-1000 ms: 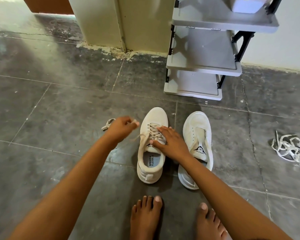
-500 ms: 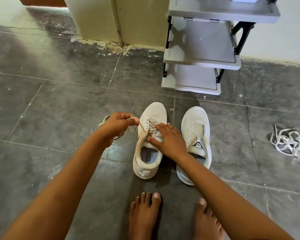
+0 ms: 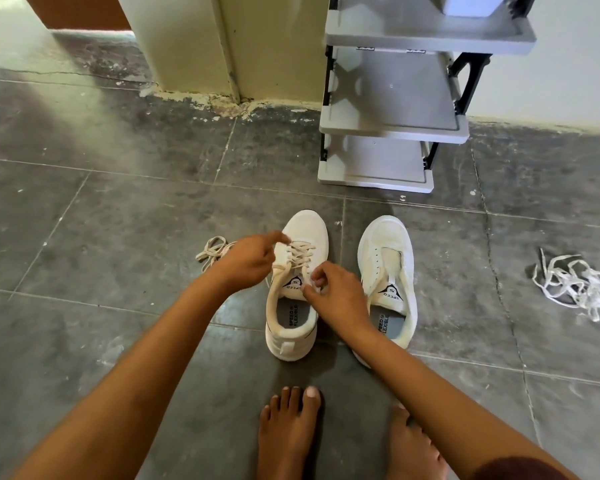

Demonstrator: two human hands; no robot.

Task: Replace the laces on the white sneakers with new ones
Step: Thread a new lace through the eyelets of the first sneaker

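Two white sneakers stand side by side on the floor, toes pointing away from me. The left sneaker (image 3: 297,327) carries a beige lace (image 3: 300,254) through its lower eyelets. The right sneaker (image 3: 388,268) has bare eyelets. My left hand (image 3: 250,259) is at the laced shoe's left side, fingers curled, pinching the lace near the lower rows. My right hand (image 3: 338,294) pinches the lace between thumb and forefinger at the shoe's upper right eyelets. A loose beige lace (image 3: 212,252) lies on the floor behind my left hand.
A tangled pile of white laces (image 3: 575,285) lies on the tiles at the right. A grey shoe rack (image 3: 392,129) stands against the wall behind the sneakers. My bare feet (image 3: 291,431) are just in front of the shoes. A cream pillar (image 3: 201,46) stands at the back.
My left hand has swung right, from pulling lace out beside the shoe to the shoe's laces. My right hand has lifted off the laces and now pinches near the top eyelets.
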